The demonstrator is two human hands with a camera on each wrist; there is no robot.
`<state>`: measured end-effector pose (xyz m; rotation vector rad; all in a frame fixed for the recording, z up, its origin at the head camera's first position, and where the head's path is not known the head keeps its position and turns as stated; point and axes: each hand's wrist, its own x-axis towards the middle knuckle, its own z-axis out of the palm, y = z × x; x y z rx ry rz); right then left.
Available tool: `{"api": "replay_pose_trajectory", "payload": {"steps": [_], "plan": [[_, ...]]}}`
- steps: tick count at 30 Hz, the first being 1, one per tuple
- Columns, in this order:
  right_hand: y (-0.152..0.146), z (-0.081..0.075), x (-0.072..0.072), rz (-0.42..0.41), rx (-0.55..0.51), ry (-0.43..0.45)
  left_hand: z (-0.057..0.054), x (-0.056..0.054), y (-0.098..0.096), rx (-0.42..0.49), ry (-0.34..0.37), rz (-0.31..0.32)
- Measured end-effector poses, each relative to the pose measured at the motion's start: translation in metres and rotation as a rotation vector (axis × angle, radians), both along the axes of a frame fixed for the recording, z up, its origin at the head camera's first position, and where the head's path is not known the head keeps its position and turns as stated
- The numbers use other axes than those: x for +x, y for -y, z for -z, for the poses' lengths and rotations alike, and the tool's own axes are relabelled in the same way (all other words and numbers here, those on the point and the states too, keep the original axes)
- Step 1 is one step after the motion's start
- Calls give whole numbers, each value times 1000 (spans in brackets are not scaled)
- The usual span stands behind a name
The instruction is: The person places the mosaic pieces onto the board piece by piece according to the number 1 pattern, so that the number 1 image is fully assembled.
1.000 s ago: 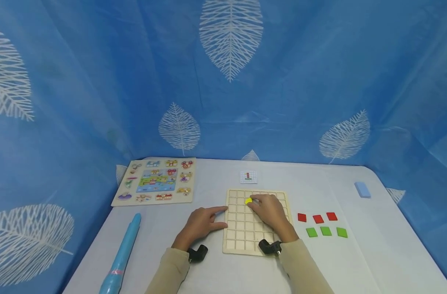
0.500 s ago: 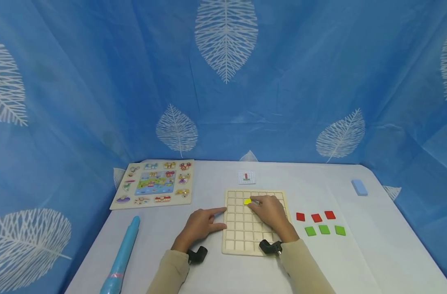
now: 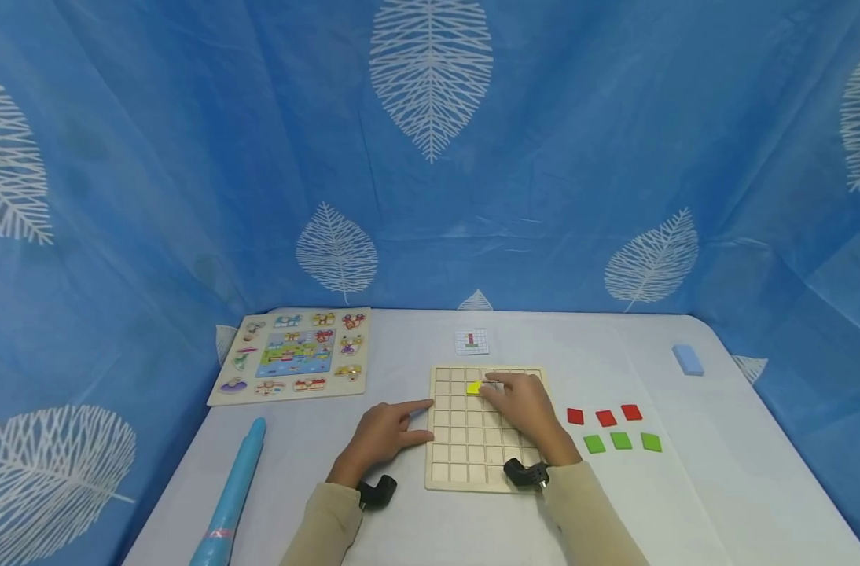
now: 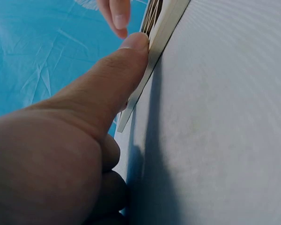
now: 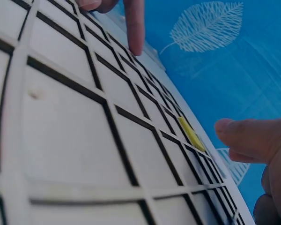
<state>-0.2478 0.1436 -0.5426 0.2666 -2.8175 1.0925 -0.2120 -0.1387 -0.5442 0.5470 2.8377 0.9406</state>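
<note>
A wooden grid board [image 3: 458, 453] lies on the white table. One yellow square tile [image 3: 474, 387] sits in a cell near its upper middle; the right wrist view shows the tile [image 5: 192, 134] in the grid. My right hand [image 3: 523, 407] is over the board's upper right, thumb and forefinger just beside the tile. In the right wrist view, a gap separates its fingertips from the yellow piece. With thumb and forefinger extended, my left hand [image 3: 384, 434] touches the board's left edge; the left wrist view has the thumb [image 4: 117, 70] against the rim.
Right of the board lie three red tiles [image 3: 605, 418] and three green tiles [image 3: 621, 440]. A small pattern card [image 3: 472, 342] is behind the board. A picture puzzle [image 3: 345, 385], a light blue tapered object [image 3: 235, 491] and a blue block [image 3: 688, 360] lie farther out.
My right fingers have drawn slightly right, off the yellow tile, which now lies in its cell. The left hand stays at the board's edge. The head view has shifted a little.
</note>
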Motion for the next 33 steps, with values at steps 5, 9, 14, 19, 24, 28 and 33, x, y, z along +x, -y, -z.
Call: {"api": "replay_pose_trajectory", "payload": {"steps": [5,9,14,19,24,28,33], "plan": [[-13,-7,4,12,-20,-14,0,-1,0,-5,-4,-6],[-28,-10,7,27,-29,-10,1,-1,1,-15,-8,-12],[-47,-10,12,34,-50,-4,2,0,1,-19,1,-17],[-62,-8,17,66,-48,4,2,0,1,-25,-1,-16],[-77,-7,23,96,-41,9,4,-1,2,-28,-7,-13],[-90,-6,29,108,-35,26,4,-1,3,-16,-21,-1],[-103,-5,38,120,-13,59,6,-2,2,-7,-13,-2]]}}
